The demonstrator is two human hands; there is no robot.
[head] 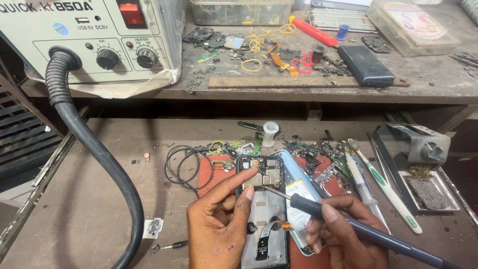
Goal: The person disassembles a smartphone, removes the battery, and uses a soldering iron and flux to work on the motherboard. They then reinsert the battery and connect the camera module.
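soldering iron [358, 230] dark blue | phone frame [264, 209] black, silver shields | mat [211, 174] red-orange | toothbrush [386, 187] white and green | hose [94, 149] black | table [99, 199] grey-brown

Grey hot-air rework station [94, 37] at ten o'clock, its black ribbed hose [94, 149] curving down toward eight, white toothbrush [386, 187] at three, soldering iron stand [416, 149] beyond it, dark phone [366, 66] at one, red-handled tool [312, 31] near twelve

The left hand [219, 226] steadies an opened phone [264, 209] on a red mat [211, 174], forefinger resting on its circuit board [265, 177]. The right hand [343, 234] grips a blue soldering iron [358, 226], tip touching the board. A toothbrush [386, 187] lies right; a black hose [94, 149] curves left from the rework station [89, 37].
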